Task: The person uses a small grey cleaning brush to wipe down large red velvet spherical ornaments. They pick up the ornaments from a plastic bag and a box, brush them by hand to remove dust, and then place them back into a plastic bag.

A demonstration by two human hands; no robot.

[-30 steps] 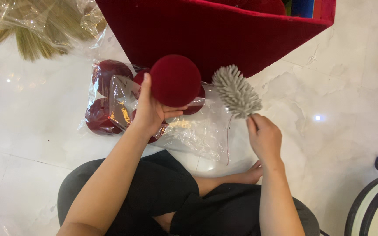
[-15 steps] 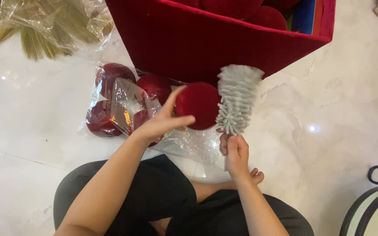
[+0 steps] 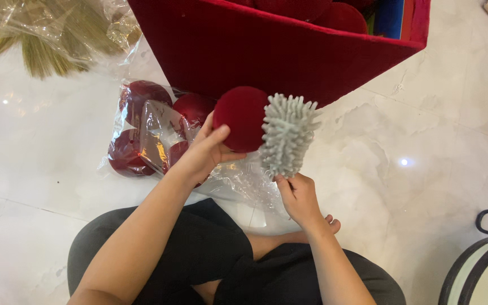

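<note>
1. The red velvety ball (image 3: pixel 243 117) sits cupped in the left hand (image 3: pixel 204 155), fingers curled around its lower left side with the thumb laid along the bottom. It is held up just ahead of the body, between the two hands.
2. Touching the ball's right flank is the grey spiky brush head (image 3: pixel 287 135), a stubby cylinder of soft nubs. Its long axis stands nearly upright, tilted a little to the right at the top, so its side lies along the ball.
3. The right hand (image 3: pixel 299 197) is closed on the brush's thin stem just below the head, fingertips pinched, palm turned toward the body. It sits lower than the left hand and just to the right of it.
4. So the ball lies up and left of the right hand, with the brush between them; the left hand is the one in contact with the ball.
5. Beyond the left hand, on the pale marble floor (image 3: pixel 425 147), lies a clear plastic bag (image 3: pixel 148 127) holding more dark red balls, its loose film trailing under both hands.
6. Farther ahead of the hands stands a big red fabric box (image 3: pixel 266 51) with more red rounds inside.
7. Far left of the left hand is another bag of straw-coloured fibres (image 3: pixel 46 34); far right of the right hand, a black-rimmed round frame (image 3: pixel 481 265).
8. The person sits cross-legged in dark trousers (image 3: pixel 210 254).
</note>
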